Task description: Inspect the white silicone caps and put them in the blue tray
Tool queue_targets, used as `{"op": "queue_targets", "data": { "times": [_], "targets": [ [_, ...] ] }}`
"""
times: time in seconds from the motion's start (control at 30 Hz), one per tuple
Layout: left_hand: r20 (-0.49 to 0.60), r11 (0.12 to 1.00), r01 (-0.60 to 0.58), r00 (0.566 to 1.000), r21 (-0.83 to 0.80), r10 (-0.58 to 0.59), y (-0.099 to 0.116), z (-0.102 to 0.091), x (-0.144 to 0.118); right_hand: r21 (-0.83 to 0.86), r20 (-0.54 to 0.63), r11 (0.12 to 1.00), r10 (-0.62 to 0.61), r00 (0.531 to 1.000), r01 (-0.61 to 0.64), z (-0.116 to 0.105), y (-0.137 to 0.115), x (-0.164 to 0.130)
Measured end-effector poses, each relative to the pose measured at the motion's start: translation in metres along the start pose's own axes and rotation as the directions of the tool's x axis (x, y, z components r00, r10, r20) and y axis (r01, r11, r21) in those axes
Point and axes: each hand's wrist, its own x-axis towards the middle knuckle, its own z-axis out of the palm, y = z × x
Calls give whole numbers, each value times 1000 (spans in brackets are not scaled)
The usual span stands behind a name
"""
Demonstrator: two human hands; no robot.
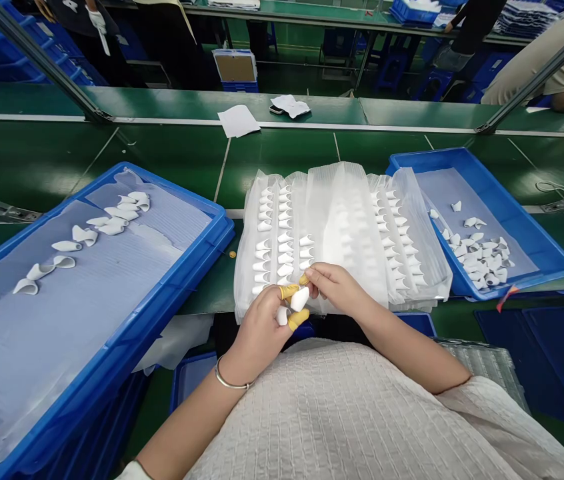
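My left hand (262, 327), with yellow finger cots on thumb and fingers, pinches a small white plastic piece (299, 298) at the near edge of a clear plastic blister tray (342, 200). My right hand (337, 287) meets it there, fingertips touching the same piece. Rows of identical white pieces (277, 240) fill the tray's pockets on its left part, and more rows (389, 227) fill its right part. The tray's middle columns look empty.
A blue bin (537, 227) on the right holds a heap of loose white pieces (479, 257). A large blue bin (177, 267) on the left holds several white pieces (107, 223) on foam sheet. Papers (238, 120) lie on the green conveyor. Other people sit at the far side.
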Motion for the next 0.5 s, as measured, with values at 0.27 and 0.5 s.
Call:
{"op": "queue_targets", "data": {
  "times": [0.27,0.5],
  "targets": [
    [8,999,46,999,-17,-46,0,0,1,-121,175,979,-144,974,167,-10,-6,-4],
    [52,926,239,971,-293,-234,4,0,4,-25,140,984,-174,975,179,-9,-3,-8]
  ]
}}
